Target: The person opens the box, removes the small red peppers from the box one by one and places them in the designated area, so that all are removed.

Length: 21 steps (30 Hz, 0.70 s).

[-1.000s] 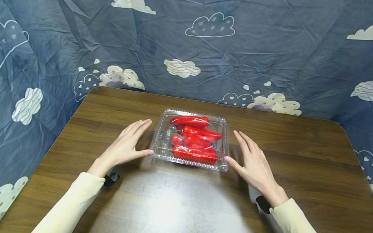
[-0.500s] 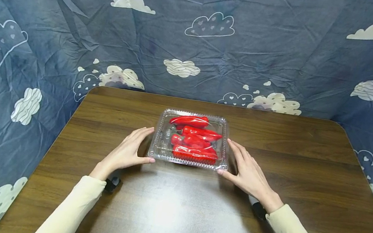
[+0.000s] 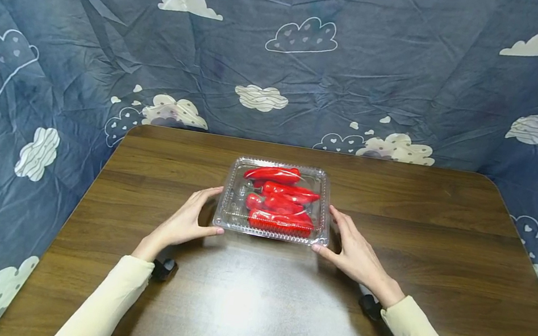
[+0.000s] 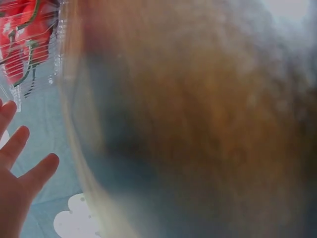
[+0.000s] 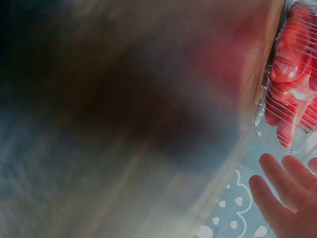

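Note:
A clear plastic clamshell box (image 3: 268,235) with its lid down lies on the brown table, with several red peppers (image 3: 281,204) inside. Green stems show on the peppers (image 4: 37,42) in the left wrist view. My left hand (image 3: 184,222) is at the box's left side, thumb tip at the front left corner and fingers reaching along the edge. Opposite it, my right hand (image 3: 355,249) has its thumb at the front right corner and its fingertips beside the right edge. Both wrist views show the fingers spread and fairly straight close to the box.
The wood-grain table (image 3: 421,224) extends around the box and has rounded far corners. Behind it and at the sides hangs a blue cloth (image 3: 243,55) printed with white clouds. Each wrist carries a small black device (image 3: 164,269). A bright glare lies on the tabletop in front.
Both hands have moved in toward the box and slightly nearer the front, bringing the thumbs to its front corners. Over the last half second they have barely shifted. The box stays in place.

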Motion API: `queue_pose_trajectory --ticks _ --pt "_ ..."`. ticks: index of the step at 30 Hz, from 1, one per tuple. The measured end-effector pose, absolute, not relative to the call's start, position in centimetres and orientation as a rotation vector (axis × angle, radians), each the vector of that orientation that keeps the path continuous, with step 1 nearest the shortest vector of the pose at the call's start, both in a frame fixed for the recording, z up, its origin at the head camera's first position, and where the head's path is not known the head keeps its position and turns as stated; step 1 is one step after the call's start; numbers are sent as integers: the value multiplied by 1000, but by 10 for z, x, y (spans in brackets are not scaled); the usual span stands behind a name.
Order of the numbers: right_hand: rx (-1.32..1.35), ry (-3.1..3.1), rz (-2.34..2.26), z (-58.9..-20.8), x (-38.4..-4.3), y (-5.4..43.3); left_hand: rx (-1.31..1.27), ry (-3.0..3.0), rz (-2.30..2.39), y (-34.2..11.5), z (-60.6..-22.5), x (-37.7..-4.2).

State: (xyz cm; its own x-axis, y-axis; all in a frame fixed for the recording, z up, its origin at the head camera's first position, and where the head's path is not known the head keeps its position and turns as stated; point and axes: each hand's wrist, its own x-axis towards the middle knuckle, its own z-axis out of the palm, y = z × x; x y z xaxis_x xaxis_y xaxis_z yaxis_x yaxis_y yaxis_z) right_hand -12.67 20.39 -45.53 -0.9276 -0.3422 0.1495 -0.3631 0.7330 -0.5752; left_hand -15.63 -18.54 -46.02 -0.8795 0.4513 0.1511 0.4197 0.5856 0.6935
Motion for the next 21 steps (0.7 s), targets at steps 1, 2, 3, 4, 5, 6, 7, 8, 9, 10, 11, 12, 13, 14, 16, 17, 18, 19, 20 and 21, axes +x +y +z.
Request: queue_pose_trajectory --ticks 1,2,3,4,5,6,7,8,9,10,11,12,13,14,16,17,18,19,20,21 --pt "588 -2892 986 -456 -127 204 755 2753 1205 -186 -461 -156" --pt "591 -2888 1003 -456 -127 204 752 2746 1215 -186 -461 -156" --pt "594 -2883 1019 -457 -127 204 751 2740 1227 -186 -461 -156" --pt "602 -2874 1034 -457 -127 204 749 2734 1233 -186 -462 -156" --pt "608 -2865 1047 -457 -127 204 748 2732 1237 -186 -462 -156" --pt "614 -2856 1060 -458 -127 204 747 2728 1242 -186 -463 -156" --pt "620 -2847 1075 -458 -127 204 750 2726 1247 -186 -463 -156" --pt "623 -2840 1093 -458 -127 204 753 2726 1248 -186 -463 -156" --pt "621 -2833 1113 -459 -127 203 758 2726 1250 -187 -463 -156" --pt "618 -2826 1144 -459 -127 203 762 2726 1248 -187 -464 -157" --pt "613 -2819 1175 -459 -128 203 768 2726 1249 -187 -464 -157" --pt "611 -2813 1208 -460 -128 203 772 2725 1250 -187 -464 -157" --pt "609 -2804 1243 -460 -128 203 777 2725 1250 -187 -464 -157" --pt "605 -2797 1284 -461 -128 202 779 2725 1251 -187 -464 -157" --pt "590 -2784 1378 -461 -129 201 781 2721 1259 -187 -465 -157" --pt "582 -2776 1430 -461 -129 201 779 2718 1267 -187 -465 -157" --pt "571 -2763 1500 -461 -130 200 777 2714 1277 -187 -465 -157" --pt "560 -2742 1580 -461 -130 200 776 2708 1289 -187 -466 -157" --pt "549 -2718 1663 -461 -130 199 769 2698 1306 -187 -466 -157" --pt "538 -2690 1742 -461 -130 199 759 2689 1319 -187 -466 -157"
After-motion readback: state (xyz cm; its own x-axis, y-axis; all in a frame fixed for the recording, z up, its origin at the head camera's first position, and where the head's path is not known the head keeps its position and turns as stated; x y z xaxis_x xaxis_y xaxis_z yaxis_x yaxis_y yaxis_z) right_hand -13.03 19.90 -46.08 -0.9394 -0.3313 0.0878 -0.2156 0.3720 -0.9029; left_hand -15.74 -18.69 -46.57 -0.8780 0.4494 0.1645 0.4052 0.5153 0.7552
